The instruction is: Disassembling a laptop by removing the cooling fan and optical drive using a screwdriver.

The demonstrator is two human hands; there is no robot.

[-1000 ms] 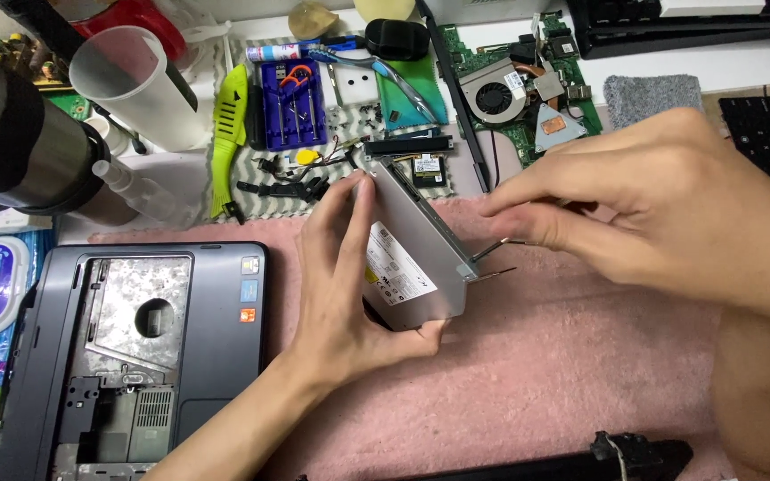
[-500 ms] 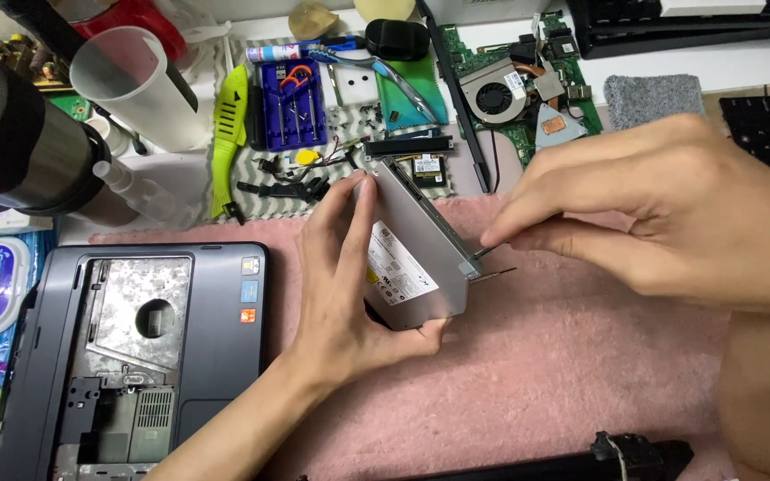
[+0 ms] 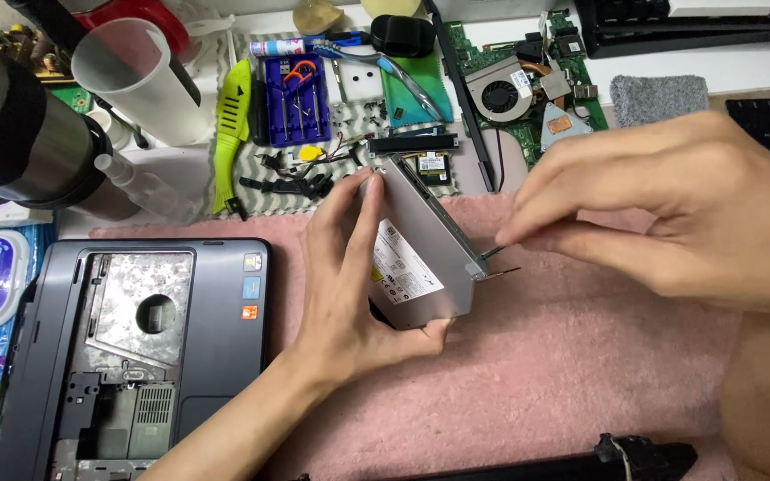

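Observation:
My left hand (image 3: pixel 345 285) grips a flat grey metal optical drive (image 3: pixel 421 245) that stands tilted on its edge over the pink mat (image 3: pixel 536 374). A white label shows on the drive's face. My right hand (image 3: pixel 670 214) pinches a thin screwdriver (image 3: pixel 492 254) whose tip rests at a small bracket on the drive's right corner. An opened grey laptop base (image 3: pixel 135 338) lies to the left of my left forearm.
A green circuit board with a fan (image 3: pixel 519 85) lies at the back. A blue bit case (image 3: pixel 294 98), a yellow-green tool (image 3: pixel 232 125), small screws and black parts sit on a striped mat. A clear cup (image 3: pixel 140 76) and a dark cylinder (image 3: pixel 20 134) stand left.
My right hand has shifted slightly at the drive's corner with the screwdriver. My left hand and the drive have stayed in place.

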